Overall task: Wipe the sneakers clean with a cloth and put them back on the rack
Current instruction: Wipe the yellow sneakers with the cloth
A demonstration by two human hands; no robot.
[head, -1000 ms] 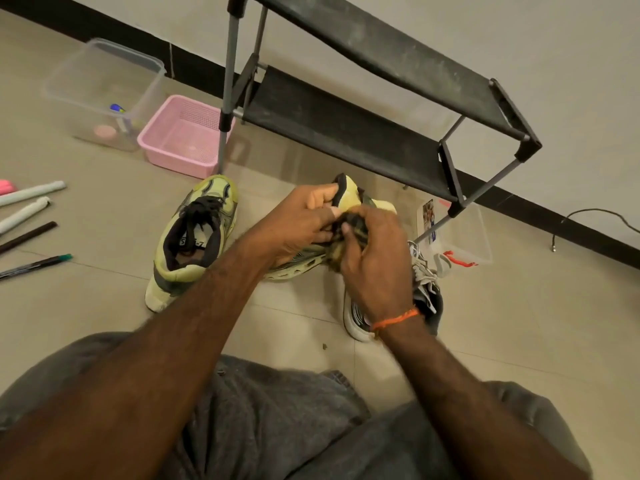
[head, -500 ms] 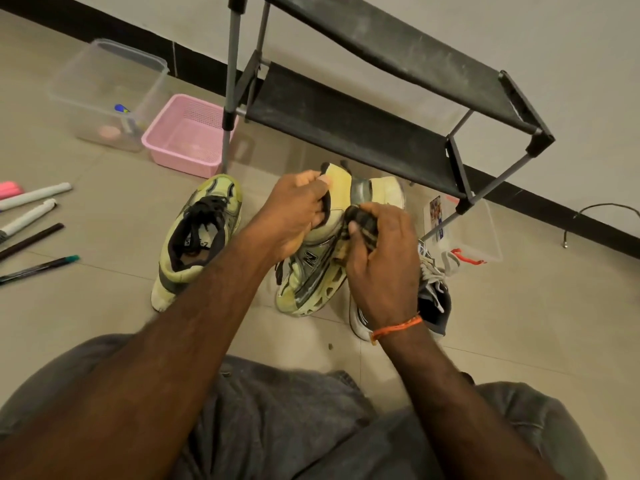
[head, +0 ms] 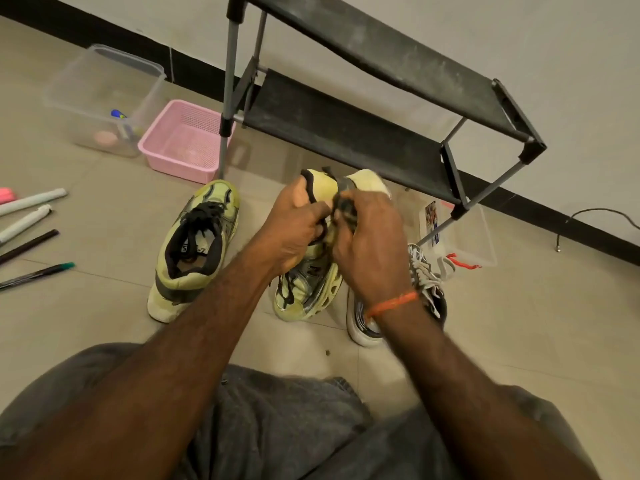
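Lying far left on the floor: pens [head: 33,244], clear tub [head: 104,98], pink basket [head: 183,140]. Bare tile between pens and the yellow sneaker on the floor [head: 194,251], which sits by the rack [head: 346,133] leg. Left hand [head: 298,226] grips the collar of the held yellow sneaker [head: 311,285], heel up, toe toward the floor. Right hand [head: 372,247] pinches a dark cloth [head: 346,209] against it. Grey sneaker [head: 429,289] just right, near a clear box [head: 464,237]; open tile beyond.
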